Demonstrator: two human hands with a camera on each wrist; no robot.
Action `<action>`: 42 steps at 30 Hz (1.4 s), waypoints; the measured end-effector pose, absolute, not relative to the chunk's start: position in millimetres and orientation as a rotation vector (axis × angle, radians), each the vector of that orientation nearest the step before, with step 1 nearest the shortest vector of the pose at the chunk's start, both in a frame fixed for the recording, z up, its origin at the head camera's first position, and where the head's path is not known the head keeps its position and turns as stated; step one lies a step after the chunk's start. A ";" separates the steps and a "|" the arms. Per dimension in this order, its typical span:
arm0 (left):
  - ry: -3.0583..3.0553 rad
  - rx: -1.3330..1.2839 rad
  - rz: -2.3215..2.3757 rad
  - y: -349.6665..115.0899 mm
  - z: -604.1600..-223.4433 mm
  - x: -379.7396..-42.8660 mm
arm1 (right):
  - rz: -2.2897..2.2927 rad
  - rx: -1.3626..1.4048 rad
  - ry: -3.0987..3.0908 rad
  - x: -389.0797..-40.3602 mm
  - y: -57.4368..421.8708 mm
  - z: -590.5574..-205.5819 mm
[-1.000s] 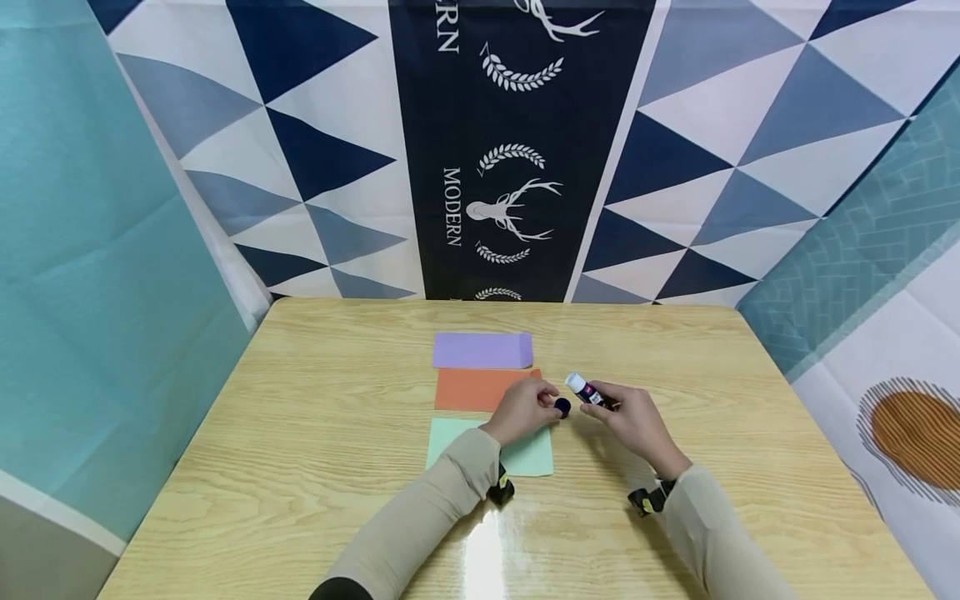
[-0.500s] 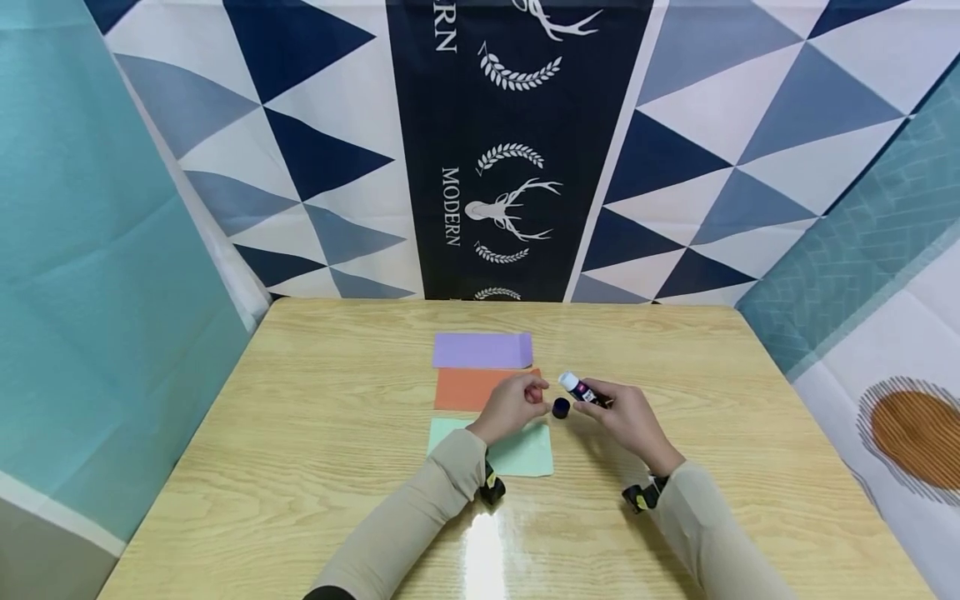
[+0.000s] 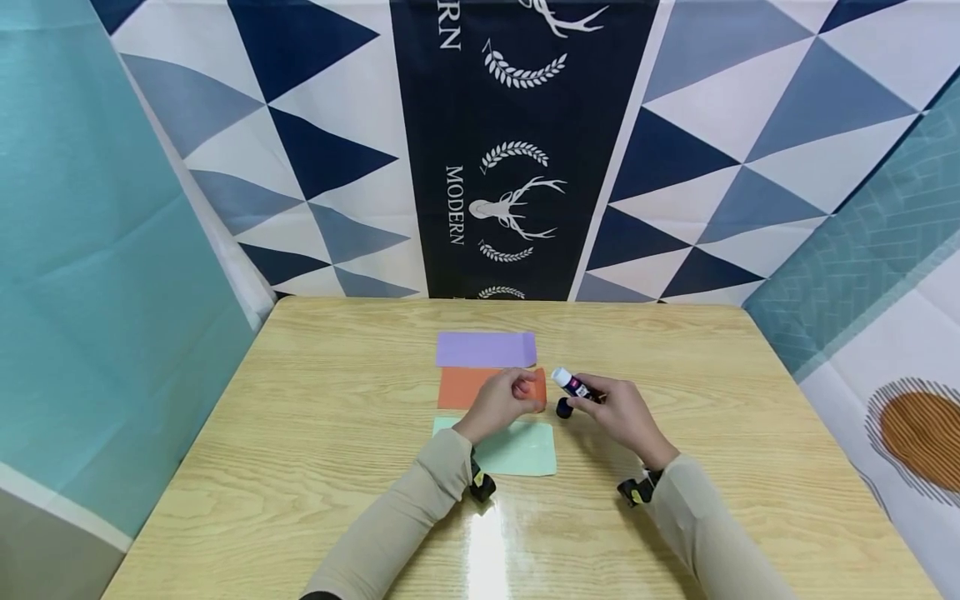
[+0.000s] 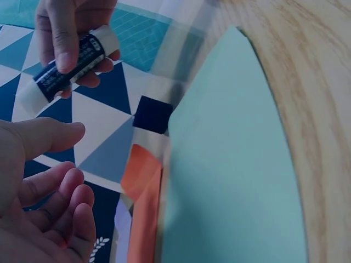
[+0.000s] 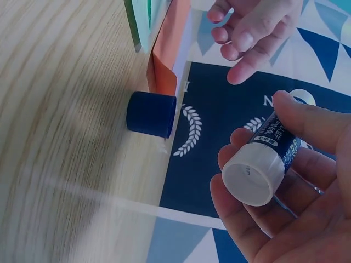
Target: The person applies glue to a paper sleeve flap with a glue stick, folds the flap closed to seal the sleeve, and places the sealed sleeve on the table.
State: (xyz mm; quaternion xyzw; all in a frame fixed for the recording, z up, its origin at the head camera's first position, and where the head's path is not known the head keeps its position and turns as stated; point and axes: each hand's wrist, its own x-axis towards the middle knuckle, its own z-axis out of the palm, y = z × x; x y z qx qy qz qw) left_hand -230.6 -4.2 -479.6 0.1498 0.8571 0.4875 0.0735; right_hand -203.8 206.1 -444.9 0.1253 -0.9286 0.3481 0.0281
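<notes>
My right hand [image 3: 622, 410] grips a glue stick [image 5: 274, 145] with a dark label, thumb on one side and fingers on the other. Its white end [image 3: 560, 377] points to the left in the head view. The dark blue cap [image 5: 151, 114] stands on the table, apart from both hands. Over the flap side of the orange envelope [image 3: 459, 387], my left hand [image 3: 498, 404] hangs with loosely bent fingers and nothing between them. A mint green envelope [image 4: 230, 148] lies in front of the orange one, partly under the left wrist and sleeve.
A purple envelope [image 3: 483, 349] lies behind the orange one, so the three form a column on the wooden table [image 3: 315, 400]. Patterned cloth [image 3: 330, 150] hangs beyond the table's back edge, and cloth also hangs at both sides.
My left hand has moved away from the cap, to the left, leaving it standing on the table. The right hand has shifted slightly left with the glue stick.
</notes>
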 end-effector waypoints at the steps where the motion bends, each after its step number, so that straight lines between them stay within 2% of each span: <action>1: 2.572 0.444 1.462 -5.7 -478.6 -230.5 | 1.081 0.393 -2.869 -204.1 205.2 -444.7; 11: 2.513 0.466 1.493 -11.2 -465.2 -225.9 | 1.091 0.436 -2.850 -205.6 197.9 -444.5; 26: 2.408 0.527 1.713 -16.7 -464.7 -219.6 | 1.086 0.600 -2.838 -205.6 185.5 -445.0; 42: 2.396 0.449 1.739 -16.3 -469.3 -214.1 | 1.101 0.709 -2.822 -202.1 175.4 -447.8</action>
